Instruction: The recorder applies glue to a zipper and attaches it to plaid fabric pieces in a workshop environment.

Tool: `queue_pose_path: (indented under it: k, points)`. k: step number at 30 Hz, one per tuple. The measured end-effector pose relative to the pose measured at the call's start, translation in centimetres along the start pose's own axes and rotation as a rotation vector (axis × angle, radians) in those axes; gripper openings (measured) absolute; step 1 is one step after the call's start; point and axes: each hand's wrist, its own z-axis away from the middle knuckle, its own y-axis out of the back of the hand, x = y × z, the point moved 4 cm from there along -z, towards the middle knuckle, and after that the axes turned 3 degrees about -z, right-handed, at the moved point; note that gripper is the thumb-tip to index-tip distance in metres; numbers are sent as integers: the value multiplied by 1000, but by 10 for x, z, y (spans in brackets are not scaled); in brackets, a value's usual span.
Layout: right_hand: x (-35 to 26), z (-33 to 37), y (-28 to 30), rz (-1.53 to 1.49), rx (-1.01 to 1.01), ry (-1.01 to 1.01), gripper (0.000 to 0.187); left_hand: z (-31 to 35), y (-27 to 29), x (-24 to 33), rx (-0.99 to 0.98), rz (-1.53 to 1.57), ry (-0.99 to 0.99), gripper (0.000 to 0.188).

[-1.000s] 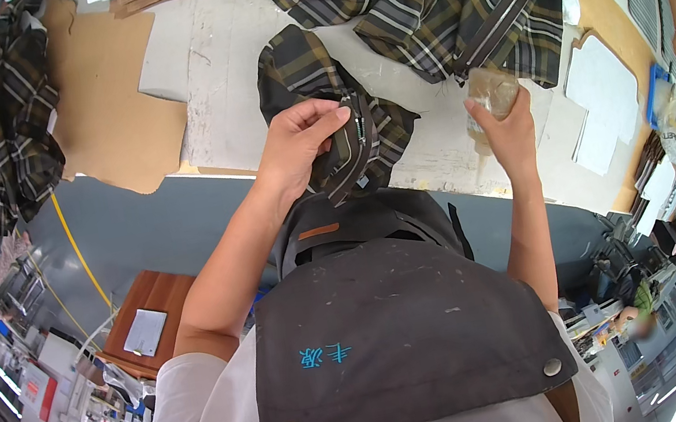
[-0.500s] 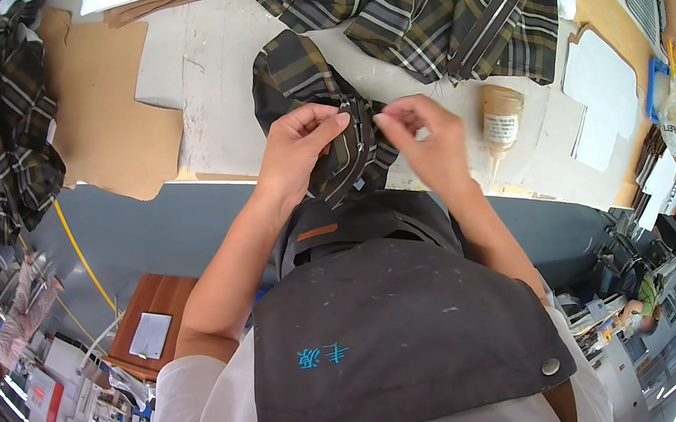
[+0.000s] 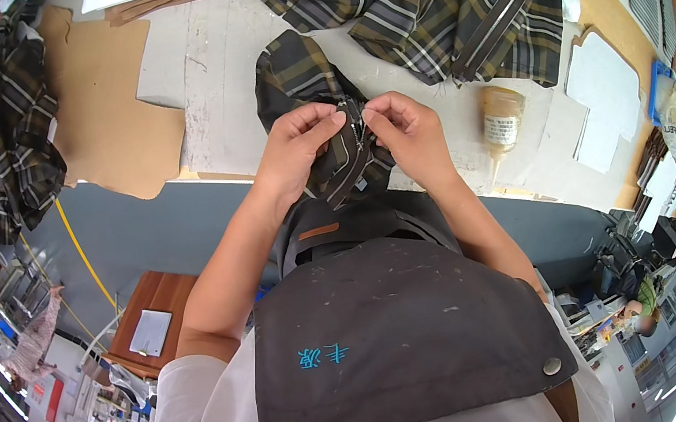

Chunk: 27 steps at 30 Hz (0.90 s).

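Observation:
A dark plaid fabric piece [image 3: 298, 70] lies on the table's near edge and hangs toward my apron. A strip that looks like a zipper [image 3: 357, 132] runs down its front between my hands. My left hand [image 3: 297, 144] pinches the strip's left edge near its upper end, thumb against forefinger. On the other side, my right hand [image 3: 410, 132] is closed in a pinch at the strip's right edge, fingertips close to the left ones. What lies under the fingertips is too small to make out.
More plaid pieces with dark strips [image 3: 456, 8] are heaped at the far right of the table. A glue bottle [image 3: 502, 119] stands right of my hand, near white paper patterns [image 3: 605, 95]. Brown card [image 3: 106, 107] overhangs the left edge. A wooden stool [image 3: 149, 310] is below left.
My right hand has come left from beside the fabric and now pinches the strip's right edge. The left hand keeps its pinch in nearly the same place.

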Motion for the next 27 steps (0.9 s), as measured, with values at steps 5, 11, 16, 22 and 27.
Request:
queue_pose_path:
  k: [5,11,16,22,27]
  points:
    - [6,-1,-2,-285,-108,-204,11,-1,-1,1,-59,144,70,13]
    - [8,-2,0,-405,-139,-302,13,-2,-1,2,-58,140,83,13]
    - [5,1,5,-263,-91,-230,13,-5,-3,0,-43,99,59,13]
    - [-5,16,79,400,402,209,25,-6,-6,-2,34,47,45,15]
    - [14,31,140,1077,665,147,61,-7,-6,-3,28,11,41,15]
